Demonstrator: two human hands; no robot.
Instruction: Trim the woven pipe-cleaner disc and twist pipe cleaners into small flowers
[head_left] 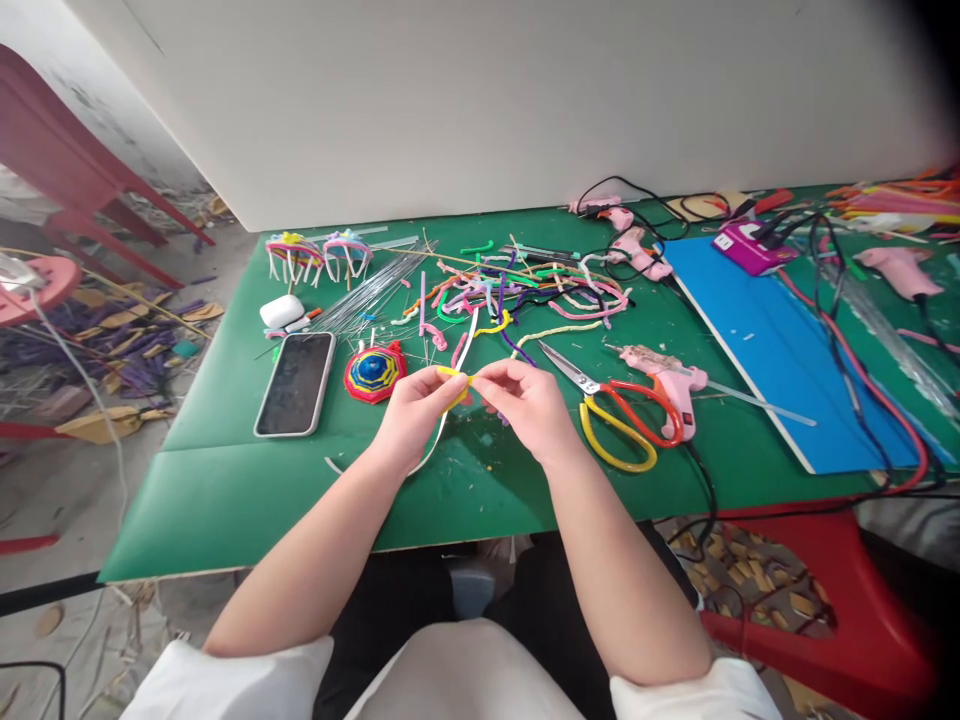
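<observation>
Over the front middle of the green table, my left hand (415, 408) and my right hand (531, 408) meet fingertip to fingertip. Between them they pinch a short yellow pipe cleaner (452, 372); its exact shape is partly hidden by the fingers. A thin white strip (470, 338) runs past the left fingers, its lower part curving down behind that hand. Left of my left hand lies a round red, yellow and blue wound piece (371, 373). Scissors (589, 384) with one orange and one yellow handle lie to the right of my right hand, blades partly open.
A phone (294, 385) and white case (281, 311) lie left. Behind my hands are tangled pipe cleaners (517, 295) and thin wires (375, 292). A pink glue gun (675, 385) rests beside a blue board (780, 370). Corded purple power block (750, 245) sits far right.
</observation>
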